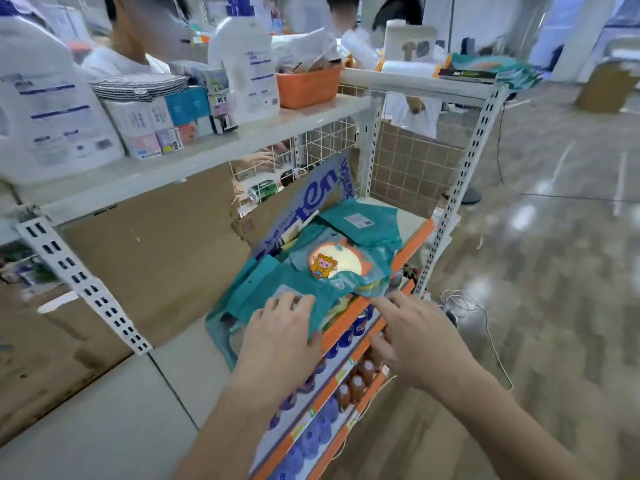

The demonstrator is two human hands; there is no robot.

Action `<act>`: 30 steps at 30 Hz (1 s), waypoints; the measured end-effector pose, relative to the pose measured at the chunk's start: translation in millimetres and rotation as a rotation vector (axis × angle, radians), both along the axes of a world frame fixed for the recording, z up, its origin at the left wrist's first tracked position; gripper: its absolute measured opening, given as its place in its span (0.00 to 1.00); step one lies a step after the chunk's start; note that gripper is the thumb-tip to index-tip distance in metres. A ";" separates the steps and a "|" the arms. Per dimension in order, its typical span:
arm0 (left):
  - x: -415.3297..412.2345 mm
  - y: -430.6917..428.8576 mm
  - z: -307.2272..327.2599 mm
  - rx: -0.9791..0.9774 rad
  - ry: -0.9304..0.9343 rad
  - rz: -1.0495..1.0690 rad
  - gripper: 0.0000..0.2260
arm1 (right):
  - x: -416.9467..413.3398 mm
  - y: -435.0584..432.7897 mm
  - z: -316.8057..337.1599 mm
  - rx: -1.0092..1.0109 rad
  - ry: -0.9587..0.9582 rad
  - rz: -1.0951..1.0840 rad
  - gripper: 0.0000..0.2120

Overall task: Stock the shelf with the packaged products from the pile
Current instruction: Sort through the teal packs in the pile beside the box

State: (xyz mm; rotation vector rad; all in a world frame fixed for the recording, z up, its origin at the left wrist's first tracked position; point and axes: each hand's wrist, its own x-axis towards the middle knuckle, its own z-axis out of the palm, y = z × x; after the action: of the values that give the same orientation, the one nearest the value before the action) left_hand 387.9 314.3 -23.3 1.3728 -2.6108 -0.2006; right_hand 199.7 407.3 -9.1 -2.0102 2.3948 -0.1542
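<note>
Head view: piled teal packets (363,230) overhanging orange shelf edge (414,242), pressed flat by left hand (280,334); right hand (412,341) unclenched, fingertips at edge.

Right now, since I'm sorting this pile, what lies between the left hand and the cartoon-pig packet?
In the head view, a teal packet fills that stretch. The left hand rests flat on its near part, and the cartoon-pig packet lies just beyond.

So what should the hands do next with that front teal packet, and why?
Probably slide the front teal packet further back. It seems to hang over the orange shelf edge, the left hand lies flat on it, and the right hand reaches toward its corner.
</note>
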 end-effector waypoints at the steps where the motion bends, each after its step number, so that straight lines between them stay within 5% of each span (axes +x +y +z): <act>1: -1.4 -14.1 -0.1 0.000 0.003 0.000 0.19 | -0.7 -14.0 -0.7 -0.007 0.007 0.003 0.22; 13: -18.4 -121.7 -19.9 0.098 -0.076 0.131 0.22 | -35.7 -154.9 -31.7 0.058 -0.010 0.124 0.21; 30: -125.0 -246.7 -70.3 0.319 -0.090 0.574 0.22 | -153.1 -408.2 -97.8 0.259 -0.102 0.470 0.23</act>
State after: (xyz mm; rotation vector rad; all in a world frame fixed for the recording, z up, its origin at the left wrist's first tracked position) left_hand 262.9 67.6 -93.6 2.2140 -2.1890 -0.4887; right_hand 46.6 -0.9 -106.9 -2.2935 1.7169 0.0559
